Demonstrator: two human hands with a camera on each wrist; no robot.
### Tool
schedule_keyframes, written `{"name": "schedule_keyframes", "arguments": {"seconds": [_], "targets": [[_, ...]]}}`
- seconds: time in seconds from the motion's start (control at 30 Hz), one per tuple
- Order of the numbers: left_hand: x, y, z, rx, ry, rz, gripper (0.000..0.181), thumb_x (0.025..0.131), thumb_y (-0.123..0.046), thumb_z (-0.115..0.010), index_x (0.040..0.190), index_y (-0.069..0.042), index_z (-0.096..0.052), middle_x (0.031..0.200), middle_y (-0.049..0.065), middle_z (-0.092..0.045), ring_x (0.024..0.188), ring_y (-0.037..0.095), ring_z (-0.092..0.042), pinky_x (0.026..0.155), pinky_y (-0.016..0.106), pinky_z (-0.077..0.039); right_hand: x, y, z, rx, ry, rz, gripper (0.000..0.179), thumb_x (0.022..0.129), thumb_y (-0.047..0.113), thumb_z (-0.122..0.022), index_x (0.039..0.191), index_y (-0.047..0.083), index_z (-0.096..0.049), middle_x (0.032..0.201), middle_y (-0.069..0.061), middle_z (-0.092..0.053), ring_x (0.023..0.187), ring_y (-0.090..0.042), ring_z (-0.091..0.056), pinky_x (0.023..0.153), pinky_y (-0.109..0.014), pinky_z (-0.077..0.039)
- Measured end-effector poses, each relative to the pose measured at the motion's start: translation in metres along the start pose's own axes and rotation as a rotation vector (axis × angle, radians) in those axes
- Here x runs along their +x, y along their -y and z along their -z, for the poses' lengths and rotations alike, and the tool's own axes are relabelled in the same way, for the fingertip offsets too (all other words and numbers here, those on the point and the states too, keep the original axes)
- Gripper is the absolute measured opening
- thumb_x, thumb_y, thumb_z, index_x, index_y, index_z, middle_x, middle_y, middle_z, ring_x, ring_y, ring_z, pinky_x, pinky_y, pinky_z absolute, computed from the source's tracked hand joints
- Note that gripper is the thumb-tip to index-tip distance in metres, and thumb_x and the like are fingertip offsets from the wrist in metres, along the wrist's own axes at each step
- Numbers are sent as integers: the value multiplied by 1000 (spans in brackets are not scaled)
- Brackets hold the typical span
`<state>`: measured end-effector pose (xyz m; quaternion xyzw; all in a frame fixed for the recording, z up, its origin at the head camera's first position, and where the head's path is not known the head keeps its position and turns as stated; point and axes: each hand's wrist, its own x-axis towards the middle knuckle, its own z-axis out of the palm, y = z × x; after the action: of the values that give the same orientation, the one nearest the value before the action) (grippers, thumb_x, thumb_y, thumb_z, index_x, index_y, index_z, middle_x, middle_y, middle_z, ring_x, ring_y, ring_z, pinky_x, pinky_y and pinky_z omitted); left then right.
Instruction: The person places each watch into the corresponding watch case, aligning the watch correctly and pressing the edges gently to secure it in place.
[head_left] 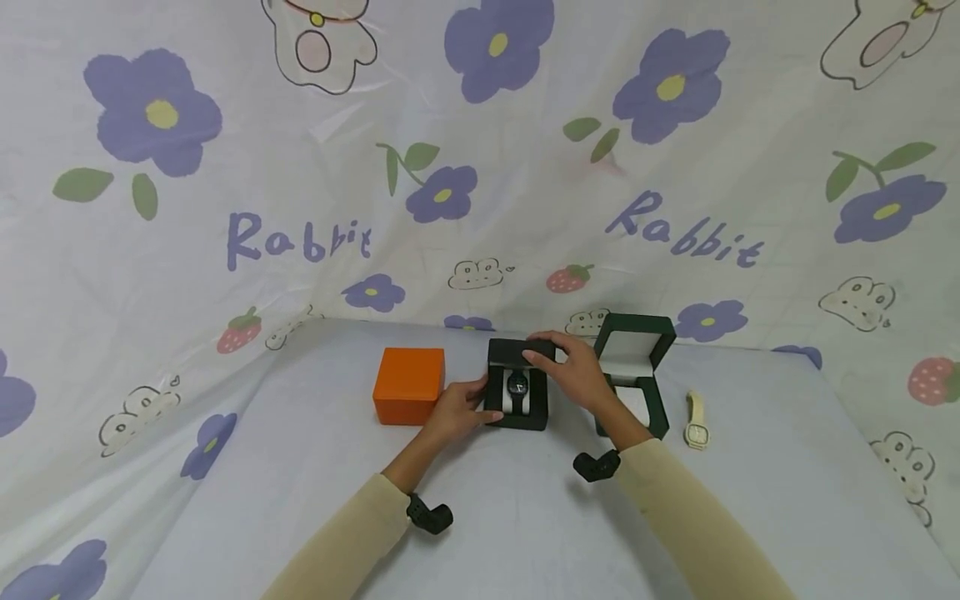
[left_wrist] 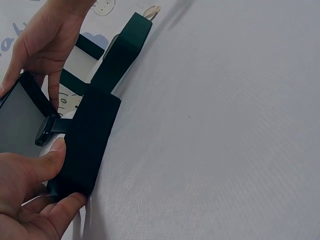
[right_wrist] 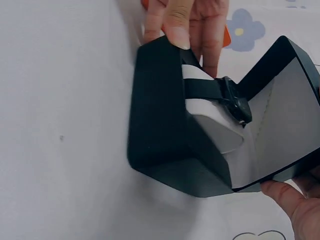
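A dark watch box [head_left: 517,422] stands on the white table with its lid [right_wrist: 292,95] raised. Inside, a black wristwatch [head_left: 517,383] is wrapped round a white cushion [right_wrist: 212,122]. My left hand [head_left: 453,412] grips the left side of the base, thumb over the front rim and fingers along the outside. On the lid's right side, my right hand [head_left: 573,367] holds the edge between thumb and fingers. Part of the right hand is cut off in the right wrist view.
Left of the watch box sits a closed orange box [head_left: 408,379], close to my left hand. A green box [head_left: 658,408] with a white lining stands open behind my right wrist. Further right lies a gold-coloured wristwatch [head_left: 696,421]. A patterned cloth [head_left: 525,242] hangs behind the table.
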<state>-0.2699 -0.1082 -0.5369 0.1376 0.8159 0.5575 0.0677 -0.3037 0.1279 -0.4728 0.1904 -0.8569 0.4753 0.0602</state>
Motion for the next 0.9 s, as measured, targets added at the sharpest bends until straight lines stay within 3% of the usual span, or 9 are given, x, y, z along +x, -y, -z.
{"name": "schedule_keyframes", "arguments": {"seconds": [0.43, 0.67, 0.9], "targets": [[0, 2, -1, -11, -14, 1, 77, 86, -9, -82, 151, 3, -40, 151, 19, -45, 136, 32, -49, 104, 39, -48, -7, 1, -4, 41, -15, -31, 44, 94, 42, -73, 130, 17, -68, 134, -4, -64, 129, -25, -55, 105, -55, -48], [0, 0, -1, -33, -12, -1, 77, 87, -7, -81, 150, 6, -39, 152, 21, -44, 136, 35, -48, 105, 41, -48, -11, -3, -6, 78, -22, -7, 39, 91, 38, -77, 127, 22, -72, 133, 1, -65, 126, -19, -57, 100, -45, -54], [-1, 0, -1, -43, -11, 1, 76, 87, -7, -81, 149, 7, -40, 151, 22, -44, 136, 35, -49, 104, 42, -48, -15, -7, -9, 126, -30, 8, 38, 90, 32, -80, 126, 20, -73, 132, 0, -65, 125, -21, -58, 100, -45, -54]]}}
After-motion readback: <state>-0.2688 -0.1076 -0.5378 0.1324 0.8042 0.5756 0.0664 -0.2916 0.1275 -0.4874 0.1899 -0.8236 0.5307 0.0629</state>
